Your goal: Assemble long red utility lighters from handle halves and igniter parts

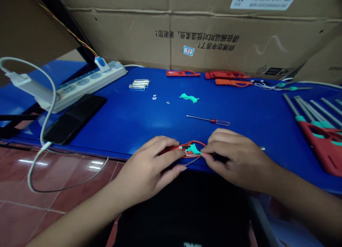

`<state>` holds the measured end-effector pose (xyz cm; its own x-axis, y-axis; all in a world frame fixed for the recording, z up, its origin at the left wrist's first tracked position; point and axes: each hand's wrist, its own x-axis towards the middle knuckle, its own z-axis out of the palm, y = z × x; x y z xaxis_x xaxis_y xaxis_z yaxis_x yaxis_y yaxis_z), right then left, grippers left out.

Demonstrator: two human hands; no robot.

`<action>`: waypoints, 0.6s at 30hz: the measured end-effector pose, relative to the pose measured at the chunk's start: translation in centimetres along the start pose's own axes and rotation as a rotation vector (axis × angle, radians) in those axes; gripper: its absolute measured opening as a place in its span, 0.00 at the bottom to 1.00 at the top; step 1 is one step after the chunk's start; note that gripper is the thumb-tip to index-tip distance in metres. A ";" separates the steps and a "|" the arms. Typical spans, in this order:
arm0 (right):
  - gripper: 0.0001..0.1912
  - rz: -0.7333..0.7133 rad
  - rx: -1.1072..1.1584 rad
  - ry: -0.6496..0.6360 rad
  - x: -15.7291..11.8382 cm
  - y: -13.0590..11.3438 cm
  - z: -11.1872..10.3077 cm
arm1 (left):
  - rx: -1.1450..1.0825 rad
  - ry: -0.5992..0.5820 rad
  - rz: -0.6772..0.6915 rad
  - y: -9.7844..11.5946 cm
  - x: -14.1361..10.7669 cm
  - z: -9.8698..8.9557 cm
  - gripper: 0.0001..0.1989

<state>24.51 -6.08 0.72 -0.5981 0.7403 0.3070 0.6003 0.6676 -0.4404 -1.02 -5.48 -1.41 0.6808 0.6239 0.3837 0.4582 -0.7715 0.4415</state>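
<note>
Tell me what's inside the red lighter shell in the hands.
Inside the red lighter shell sit a teal plastic part and a pale wire loop. The left hand and right hand cover the rest.

The single view is taken from head height at the near edge of the blue table point(112, 133) and is directed forward and down. The left hand point(146, 168) and right hand point(235, 158) are seen close, low in frame; cardboard boxes point(171, 33) are seen beyond the far edge.

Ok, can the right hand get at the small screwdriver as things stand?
Probably yes. No object lies between the right hand and the screwdriver on the blue tabletop. But its fingers pinch the red plastic housing, so it would likely have to let go first.
</note>
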 end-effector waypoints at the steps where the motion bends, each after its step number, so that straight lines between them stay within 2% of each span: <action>1: 0.09 0.002 0.005 0.002 0.0 0.0 0.0 | -0.001 0.003 0.002 -0.1 0.0 0.0 0.15; 6: 0.08 0.005 0.053 0.048 -0.2 0.2 0.2 | -0.002 -0.032 0.019 -0.3 0.0 0.0 0.16; 10: 0.07 0.011 0.092 0.070 -0.4 0.4 0.4 | -0.020 0.001 0.018 -0.4 -0.1 0.0 0.15; 18: 0.08 0.003 0.090 0.084 -0.5 0.3 0.4 | 0.002 -0.017 0.025 -0.1 -0.1 -0.1 0.15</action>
<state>24.75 -6.31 0.08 -0.5472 0.7490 0.3735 0.5498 0.6582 -0.5143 -1.19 -5.41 -1.35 0.7014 0.6023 0.3810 0.4420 -0.7870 0.4304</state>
